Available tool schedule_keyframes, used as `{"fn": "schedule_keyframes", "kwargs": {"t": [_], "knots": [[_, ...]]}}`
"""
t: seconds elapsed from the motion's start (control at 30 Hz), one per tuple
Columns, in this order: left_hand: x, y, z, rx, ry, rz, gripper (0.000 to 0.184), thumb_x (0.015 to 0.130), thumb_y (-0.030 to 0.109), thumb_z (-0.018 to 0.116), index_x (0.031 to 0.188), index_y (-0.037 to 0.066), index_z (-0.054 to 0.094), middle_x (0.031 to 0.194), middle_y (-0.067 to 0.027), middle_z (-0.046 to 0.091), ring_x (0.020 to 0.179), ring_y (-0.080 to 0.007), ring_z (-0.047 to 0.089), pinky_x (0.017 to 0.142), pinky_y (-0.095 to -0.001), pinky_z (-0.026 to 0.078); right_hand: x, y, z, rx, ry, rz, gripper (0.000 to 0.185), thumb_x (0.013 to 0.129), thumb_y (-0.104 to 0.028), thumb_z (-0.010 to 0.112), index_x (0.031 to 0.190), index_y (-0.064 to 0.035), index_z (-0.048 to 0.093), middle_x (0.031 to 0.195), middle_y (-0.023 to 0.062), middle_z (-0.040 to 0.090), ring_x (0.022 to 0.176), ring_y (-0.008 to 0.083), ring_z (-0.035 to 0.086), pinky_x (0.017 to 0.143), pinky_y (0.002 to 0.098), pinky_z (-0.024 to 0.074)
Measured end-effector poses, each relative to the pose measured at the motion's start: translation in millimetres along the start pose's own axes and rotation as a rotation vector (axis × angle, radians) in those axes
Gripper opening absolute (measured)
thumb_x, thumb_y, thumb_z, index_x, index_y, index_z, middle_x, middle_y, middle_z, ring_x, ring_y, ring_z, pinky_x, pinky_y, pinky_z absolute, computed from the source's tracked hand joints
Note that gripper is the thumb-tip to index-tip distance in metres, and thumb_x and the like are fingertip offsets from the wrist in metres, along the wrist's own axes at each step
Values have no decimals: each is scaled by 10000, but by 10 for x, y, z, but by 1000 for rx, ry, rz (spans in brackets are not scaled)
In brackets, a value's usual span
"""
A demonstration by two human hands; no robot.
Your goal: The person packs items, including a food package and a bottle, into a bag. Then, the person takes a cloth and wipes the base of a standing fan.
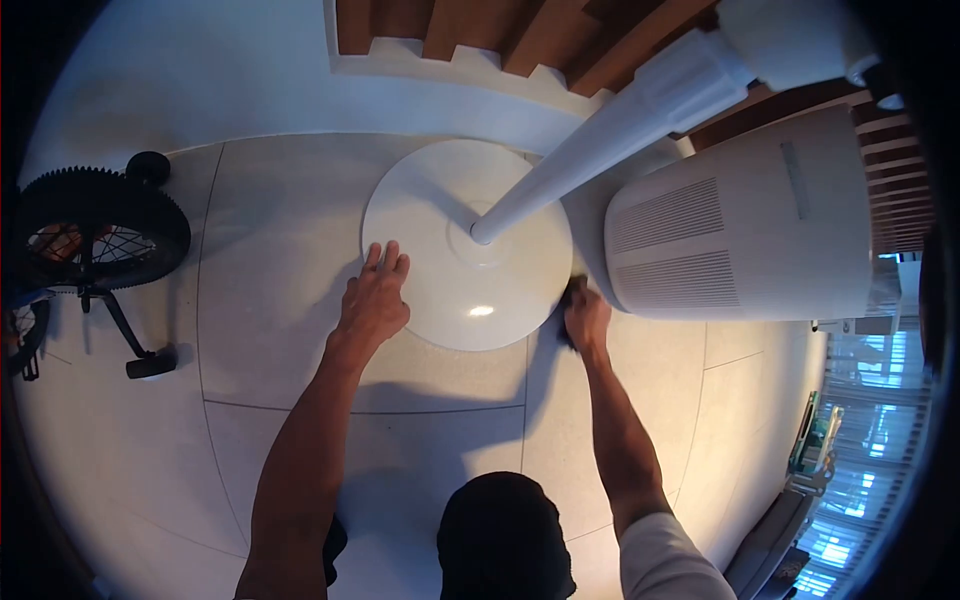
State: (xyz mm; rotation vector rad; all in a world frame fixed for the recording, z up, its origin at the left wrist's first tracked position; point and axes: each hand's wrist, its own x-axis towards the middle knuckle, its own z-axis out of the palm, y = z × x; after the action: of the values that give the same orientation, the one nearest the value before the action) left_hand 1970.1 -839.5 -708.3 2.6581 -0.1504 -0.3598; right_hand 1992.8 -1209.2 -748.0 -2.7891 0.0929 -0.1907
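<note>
A round white base (pixel 420 200) lies on the tiled floor, with a white pole (pixel 600 130) rising from it toward the upper right. My left hand (pixel 375 300) rests on the base's left front edge, fingers stretched out and holding nothing. At the right edge of the base, my right hand (pixel 588 318) is closed around a dark object (pixel 572 292), most of it hidden by the fingers; it looks like a dark cloth or brush.
A white appliance with vent slots (pixel 750 220) stands just right of the base. At the left is a small bicycle's black wheel (pixel 100 228) with a pedal (pixel 152 362). Wooden slats (pixel 480 35) run along the top, and curtains (pixel 860 470) hang at the far right.
</note>
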Motion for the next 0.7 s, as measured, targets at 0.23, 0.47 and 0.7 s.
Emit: {"fn": "schedule_keyframes", "kwargs": {"t": [0.23,0.47,0.7], "knots": [[-15,-46,70,16,7,23,589,759,-26,541,1342,-12,467,1514,-165,346,1415,-383,292,977,-514,477,-37,-560,-212,323,95,-205,338,884,-69,628,1203,39,616,1289,243,558,998,366,600,902,395,481],[-2,-37,85,-20,8,33,570,772,-19,518,1339,-4,464,1507,-161,333,1407,-386,298,959,-530,483,-1648,-902,-167,392,-312,-147,232,797,4,630,1025,-9,673,1068,200,664,1040,409,611,890,466,502],[-44,29,-42,-25,-31,-11,650,730,-74,476,1372,23,449,1526,-170,329,1423,-364,281,1014,-434,471,-906,-947,-479,464,-4,-50,247,857,16,607,1098,13,658,1050,219,653,885,314,649,753,356,530]]}}
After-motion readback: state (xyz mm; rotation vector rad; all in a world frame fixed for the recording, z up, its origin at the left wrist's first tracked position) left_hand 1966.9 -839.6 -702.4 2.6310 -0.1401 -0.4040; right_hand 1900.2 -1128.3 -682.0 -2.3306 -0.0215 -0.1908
